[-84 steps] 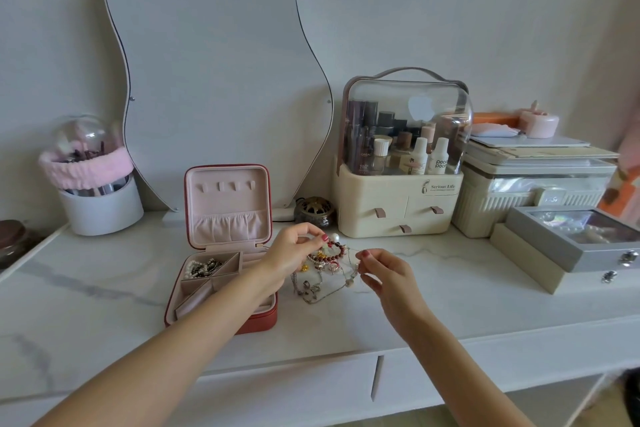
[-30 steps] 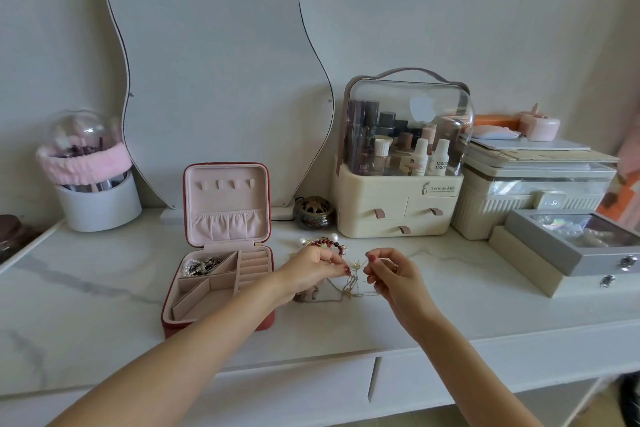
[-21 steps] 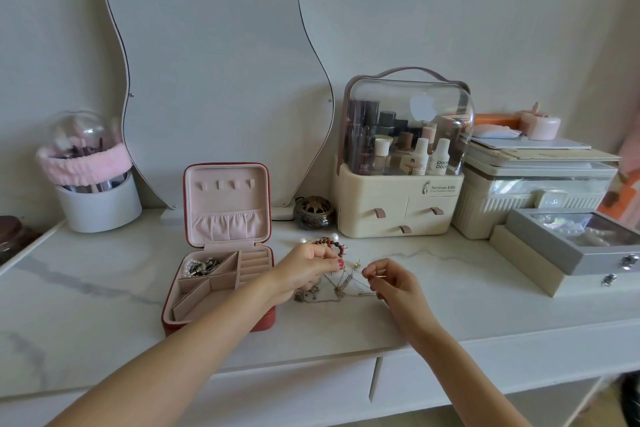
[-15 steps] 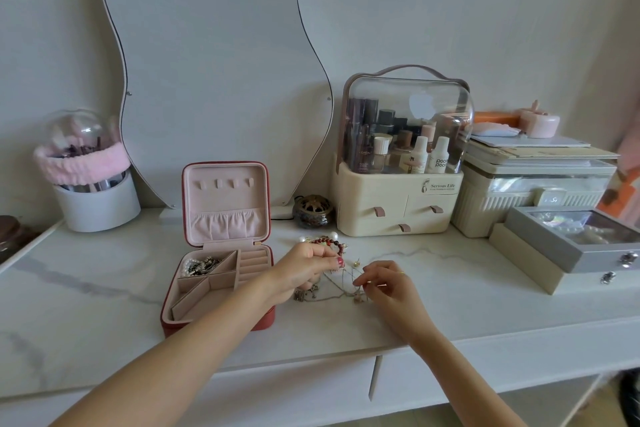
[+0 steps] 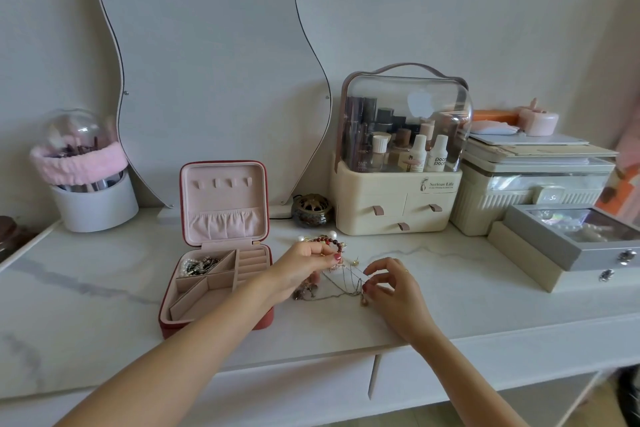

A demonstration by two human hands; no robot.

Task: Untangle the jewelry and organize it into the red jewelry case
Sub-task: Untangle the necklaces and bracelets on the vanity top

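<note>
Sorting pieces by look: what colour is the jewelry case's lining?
Pale pink lining inside the red jewelry case, clearest in the head view.

Left hand (image 5: pixel 300 265) raised, fingers curled in a pinching grip, right hand (image 5: pixel 393 284) low, fingertips pinched

Pale wall (image 5: pixel 485 10); wavy mirror (image 5: pixel 207 80) leaning; white marble vanity top (image 5: pixel 86 305), drawers below.

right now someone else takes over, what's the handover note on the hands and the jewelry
Left hand pinches the tangled jewelry just right of the open red jewelry case.
Right hand pinches a thin chain from the same tangle, low over the marble top.
Done: some pieces lie in the case's back-left compartment.
Left: free the chain, sort the rest into the case.
</note>
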